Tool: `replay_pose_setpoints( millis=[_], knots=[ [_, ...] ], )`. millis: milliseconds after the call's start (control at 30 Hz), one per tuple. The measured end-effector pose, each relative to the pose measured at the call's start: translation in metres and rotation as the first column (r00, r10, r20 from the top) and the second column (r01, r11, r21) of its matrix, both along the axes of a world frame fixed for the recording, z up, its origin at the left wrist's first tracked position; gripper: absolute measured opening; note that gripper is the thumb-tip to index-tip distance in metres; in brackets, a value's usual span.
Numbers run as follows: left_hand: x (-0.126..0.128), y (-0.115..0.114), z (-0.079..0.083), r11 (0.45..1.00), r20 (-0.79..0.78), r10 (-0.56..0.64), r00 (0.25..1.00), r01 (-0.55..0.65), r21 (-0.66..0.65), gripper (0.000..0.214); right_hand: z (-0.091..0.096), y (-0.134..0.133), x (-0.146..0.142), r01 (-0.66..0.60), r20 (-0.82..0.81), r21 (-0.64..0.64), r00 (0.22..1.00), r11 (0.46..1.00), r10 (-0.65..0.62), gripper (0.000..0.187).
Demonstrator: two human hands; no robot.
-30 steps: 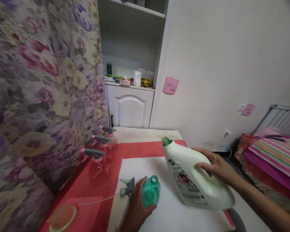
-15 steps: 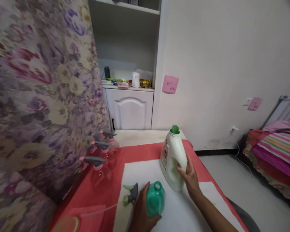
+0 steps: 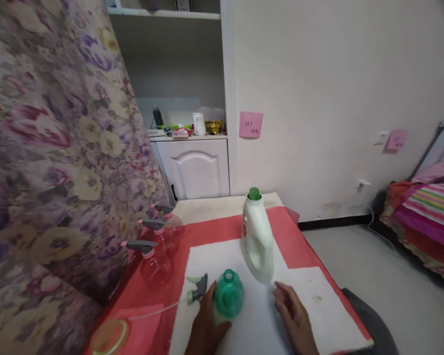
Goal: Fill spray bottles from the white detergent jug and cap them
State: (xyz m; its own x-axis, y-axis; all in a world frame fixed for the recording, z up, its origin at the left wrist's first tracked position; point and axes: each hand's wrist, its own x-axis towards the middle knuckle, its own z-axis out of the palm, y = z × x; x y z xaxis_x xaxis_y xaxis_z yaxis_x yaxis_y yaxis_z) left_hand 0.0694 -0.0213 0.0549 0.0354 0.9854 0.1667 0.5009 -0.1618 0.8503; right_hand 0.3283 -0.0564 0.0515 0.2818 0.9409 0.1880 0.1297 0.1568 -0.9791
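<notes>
In the head view, at the lower centre of the frame, the left hand (image 3: 204,323) is curled around a round, translucent green plastic bottle (image 3: 230,298). The right hand (image 3: 294,315), at lower right of centre, is free, fingers loosely bent, near an upright pale-green plastic jug (image 3: 257,241). A grey-and-green plastic spray head (image 3: 199,292) lies left of the bottle on the red-and-white-covered counter (image 3: 299,246).

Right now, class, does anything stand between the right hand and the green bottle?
Nothing visible does: only the white sheet shows between the right hand and the green bottle. The white jug stands farther back, off that line.
</notes>
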Motion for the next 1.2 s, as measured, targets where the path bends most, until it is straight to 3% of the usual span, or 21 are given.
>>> replay_pose_setpoints(
  millis=[200,333,433,533,700,833,1000,1133,1200],
  knots=[
    [-0.015,-0.025,0.016,1.0,-0.022,-0.008,1.0,0.008,-0.012,0.056,-0.011,-0.011,-0.033,-0.303,-0.051,0.028,0.951,0.952,0.304,0.035],
    [-0.032,-0.026,0.033,0.989,-0.108,0.136,0.985,-0.129,0.067,0.041,-0.008,-0.008,-0.032,-0.403,0.08,-0.041,0.911,0.914,0.405,0.027],
    [-0.048,-0.012,0.04,0.959,-0.299,0.248,0.921,-0.191,0.209,0.037,-0.009,-0.008,-0.028,-0.429,0.108,-0.047,0.895,0.902,0.432,0.024],
    [-0.055,0.004,0.038,0.976,-0.477,0.203,0.855,-0.141,0.164,0.039,-0.018,-0.008,-0.03,-0.437,0.084,-0.037,0.895,0.899,0.438,0.023],
    [-0.048,0.013,0.036,0.985,-0.558,0.175,0.811,-0.148,0.093,0.042,-0.031,-0.003,-0.035,-0.406,0.089,0.041,0.912,0.913,0.401,0.021],
    [-0.046,0.013,0.046,0.987,-0.584,0.158,0.796,-0.151,0.06,0.04,-0.03,-0.002,-0.035,-0.388,0.124,0.037,0.916,0.921,0.381,0.022],
    [-0.04,0.006,0.083,0.978,-0.524,0.205,0.826,-0.159,0.132,0.038,-0.026,-0.003,-0.036,-0.356,0.114,0.04,0.93,0.934,0.349,0.021],
    [-0.021,-0.015,0.136,0.915,-0.229,0.295,0.928,-0.206,0.346,0.035,-0.024,-0.004,-0.037,-0.349,0.082,0.044,0.935,0.936,0.345,0.022],
    [-0.009,-0.03,0.164,0.898,-0.047,0.317,0.947,-0.283,0.337,0.036,-0.024,-0.005,-0.037,-0.353,0.062,0.033,0.934,0.935,0.351,0.022]
  ],
)
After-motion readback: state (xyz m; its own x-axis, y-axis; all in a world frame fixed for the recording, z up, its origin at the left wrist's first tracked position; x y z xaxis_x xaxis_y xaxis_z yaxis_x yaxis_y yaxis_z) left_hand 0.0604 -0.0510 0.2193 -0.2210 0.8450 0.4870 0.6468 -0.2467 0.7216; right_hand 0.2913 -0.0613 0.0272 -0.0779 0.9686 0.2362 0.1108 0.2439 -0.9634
